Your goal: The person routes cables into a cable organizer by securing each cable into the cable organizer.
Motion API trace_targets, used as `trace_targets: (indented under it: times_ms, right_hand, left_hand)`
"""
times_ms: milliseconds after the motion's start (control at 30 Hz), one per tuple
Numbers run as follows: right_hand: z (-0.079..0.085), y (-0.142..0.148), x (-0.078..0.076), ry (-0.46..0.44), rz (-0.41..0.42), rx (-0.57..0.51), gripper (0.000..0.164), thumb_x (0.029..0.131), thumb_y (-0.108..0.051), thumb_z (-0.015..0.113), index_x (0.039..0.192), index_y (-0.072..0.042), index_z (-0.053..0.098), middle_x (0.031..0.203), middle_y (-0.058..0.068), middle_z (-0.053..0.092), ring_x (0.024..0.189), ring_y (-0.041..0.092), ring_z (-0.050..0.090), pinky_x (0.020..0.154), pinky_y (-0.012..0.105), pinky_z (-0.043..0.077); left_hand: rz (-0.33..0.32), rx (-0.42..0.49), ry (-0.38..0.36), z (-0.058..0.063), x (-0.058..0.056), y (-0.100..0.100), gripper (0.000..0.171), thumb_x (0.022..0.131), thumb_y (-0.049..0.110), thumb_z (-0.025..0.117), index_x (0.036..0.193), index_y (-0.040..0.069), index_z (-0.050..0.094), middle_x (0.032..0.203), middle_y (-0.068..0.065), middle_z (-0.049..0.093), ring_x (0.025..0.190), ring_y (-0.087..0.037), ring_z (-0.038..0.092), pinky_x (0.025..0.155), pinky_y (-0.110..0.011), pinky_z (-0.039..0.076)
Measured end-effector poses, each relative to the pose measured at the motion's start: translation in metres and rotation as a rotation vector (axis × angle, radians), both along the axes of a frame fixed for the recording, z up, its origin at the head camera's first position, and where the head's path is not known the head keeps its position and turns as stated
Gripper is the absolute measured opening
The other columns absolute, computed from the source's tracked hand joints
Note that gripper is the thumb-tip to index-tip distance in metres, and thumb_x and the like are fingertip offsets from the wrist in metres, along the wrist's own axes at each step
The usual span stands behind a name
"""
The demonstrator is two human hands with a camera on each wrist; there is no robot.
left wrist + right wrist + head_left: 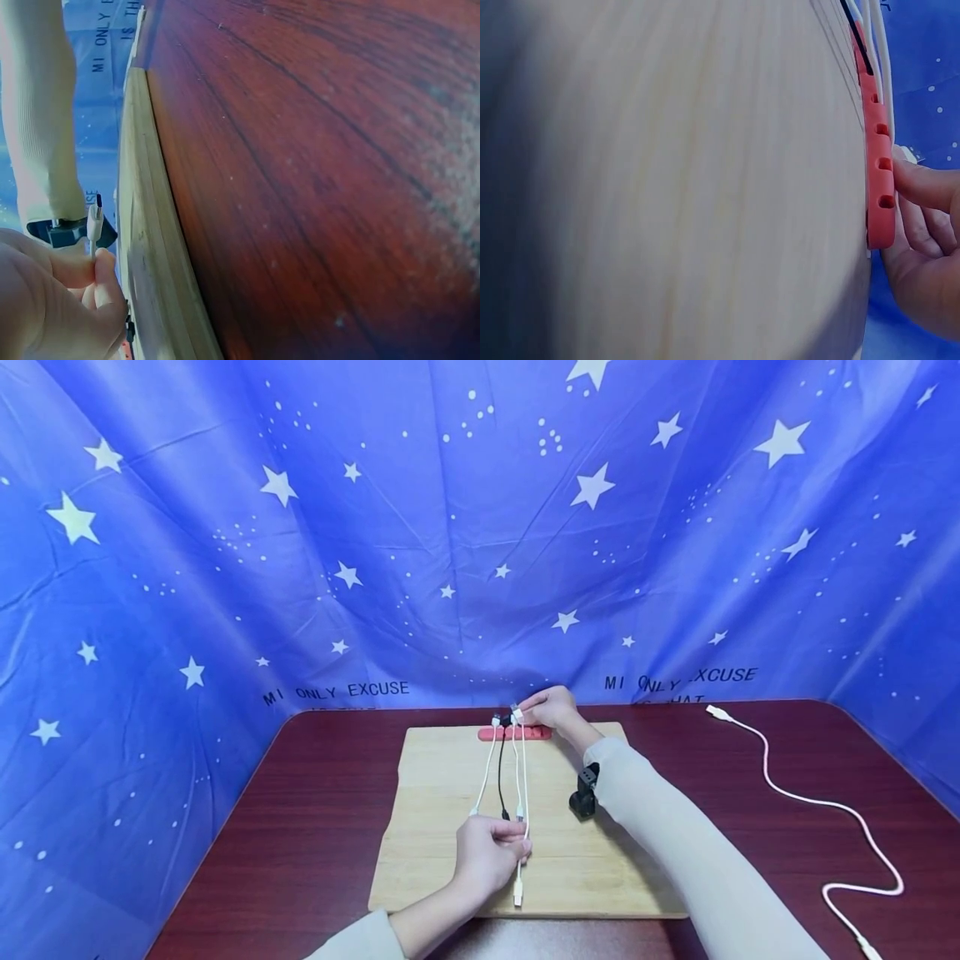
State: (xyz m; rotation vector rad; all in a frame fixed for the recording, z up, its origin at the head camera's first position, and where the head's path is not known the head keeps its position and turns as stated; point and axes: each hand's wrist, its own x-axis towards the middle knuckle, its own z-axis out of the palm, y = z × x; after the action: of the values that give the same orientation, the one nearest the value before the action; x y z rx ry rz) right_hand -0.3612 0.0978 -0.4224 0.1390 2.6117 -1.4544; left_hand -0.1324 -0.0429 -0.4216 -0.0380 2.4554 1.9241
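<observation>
A red cable holder [540, 734] with a row of slots lies along the far edge of a wooden board [427, 827]. Two white cables and a black cable [501, 777] run from it towards me. My left hand [480, 860] pinches another white cable [526, 777] near its lower end, and the small plug [95, 223] sticks out beyond the fingertips. At the far end my right hand [551, 708] holds that cable's USB plug [516, 713] between thumb and fingers, just behind the holder. Several slots [885, 163] beside this hand hold no cable.
On the dark red table [300, 827], a loose white cable [810, 799] lies curved at the right. A blue star-printed curtain [450, 527] hangs behind and at both sides. A black camera [582, 797] is strapped to the right wrist, over the board.
</observation>
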Motion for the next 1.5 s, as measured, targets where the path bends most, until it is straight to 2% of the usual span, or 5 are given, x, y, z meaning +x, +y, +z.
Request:
trace_targets:
  times_ms: [267, 500, 833, 1067, 1500]
  right_hand:
    - [-0.001, 0.001, 0.002, 0.005, -0.004, 0.009, 0.021, 0.071, -0.008, 0.083, 0.091, -0.008, 0.078, 0.1, 0.012, 0.075, 0.085, 0.017, 0.068, 0.068, 0.021, 0.059]
    - [-0.002, -0.003, 0.003, 0.014, 0.0, -0.011, 0.016, 0.071, -0.007, 0.082, 0.086, -0.009, 0.078, 0.094, 0.011, 0.076, 0.082, 0.018, 0.071, 0.064, 0.022, 0.06]
    - [0.005, -0.018, 0.008, 0.009, -0.062, 0.0, 0.014, 0.071, -0.005, 0.08, 0.084, -0.009, 0.078, 0.094, 0.011, 0.076, 0.076, 0.015, 0.067, 0.059, 0.021, 0.058]
    - [0.015, -0.017, 0.006, 0.036, -0.021, 0.069, 0.013, 0.07, -0.009, 0.082, 0.082, -0.011, 0.079, 0.094, 0.01, 0.076, 0.089, 0.023, 0.07, 0.065, 0.027, 0.061]
    - [0.007, -0.002, 0.005, -0.035, -0.058, 0.015, 0.023, 0.067, -0.012, 0.085, 0.09, -0.011, 0.078, 0.101, 0.008, 0.075, 0.109, 0.024, 0.065, 0.099, 0.034, 0.054]
  left_hand:
    - [-0.055, -0.116, 0.058, 0.0, 0.001, 0.002, 0.018, 0.074, -0.01, 0.071, 0.092, -0.007, 0.073, 0.073, -0.015, 0.073, 0.059, -0.015, 0.069, 0.054, -0.013, 0.055]
    - [-0.23, -0.471, 0.225, 0.005, -0.004, 0.004, 0.016, 0.076, -0.011, 0.067, 0.065, 0.0, 0.071, 0.067, -0.007, 0.071, 0.061, -0.002, 0.058, 0.052, -0.013, 0.051]
    - [-0.46, -0.765, 0.32, 0.021, -0.015, -0.004, 0.05, 0.061, -0.018, 0.047, 0.046, 0.021, 0.019, 0.045, 0.013, 0.011, 0.044, -0.001, 0.011, 0.041, -0.011, 0.009]
    - [-0.586, -1.026, 0.421, 0.037, -0.025, -0.003, 0.05, 0.06, -0.012, 0.053, 0.045, 0.023, 0.022, 0.042, 0.012, 0.017, 0.046, -0.004, 0.025, 0.039, -0.012, 0.023]
    - [-0.484, -0.832, 0.29, 0.026, -0.025, -0.001, 0.049, 0.071, -0.009, 0.065, 0.04, 0.014, 0.035, 0.039, 0.011, 0.031, 0.044, 0.002, 0.028, 0.039, -0.01, 0.02]
